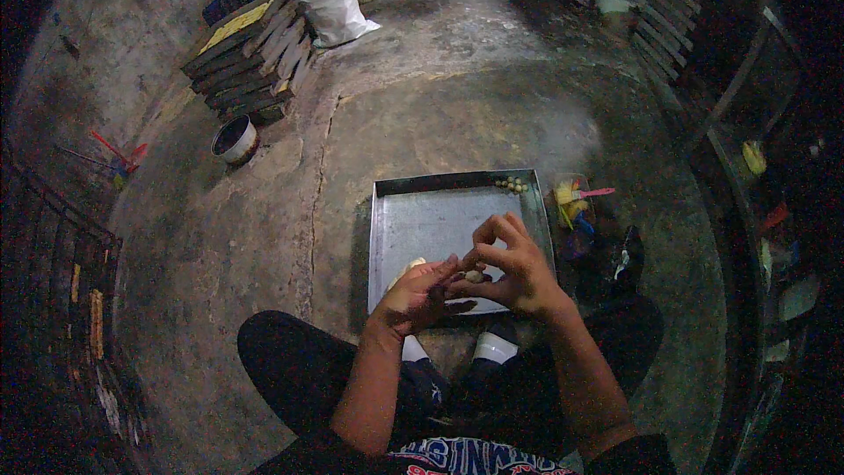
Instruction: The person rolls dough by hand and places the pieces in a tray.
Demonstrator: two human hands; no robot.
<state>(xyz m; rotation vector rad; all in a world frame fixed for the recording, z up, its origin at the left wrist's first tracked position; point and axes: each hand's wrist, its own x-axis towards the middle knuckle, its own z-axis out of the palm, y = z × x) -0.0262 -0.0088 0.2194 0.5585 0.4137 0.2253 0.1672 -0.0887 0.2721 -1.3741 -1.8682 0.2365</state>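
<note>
Both of my hands meet over a square metal tray [440, 211] on the floor. My left hand [413, 295] is closed around a pale, dough-like lump [411, 264], partly hidden by its fingers. My right hand [514, 264] has its fingers curled and touching the left, with a small pale piece [473, 276] between them. Several small round balls [512, 185] sit grouped in the tray's far right corner. Just right of the tray is a container [573, 198] holding brushes, one with a pink handle [596, 193].
My legs [290, 343] are crossed behind the tray. Stacked wooden boards [246, 57], a white sack [325, 4] and a round pot [235, 139] stand at left. Slatted wood [659, 18] and buckets [615, 4] line the back right; a dark shoe [626, 255] lies right of the tray.
</note>
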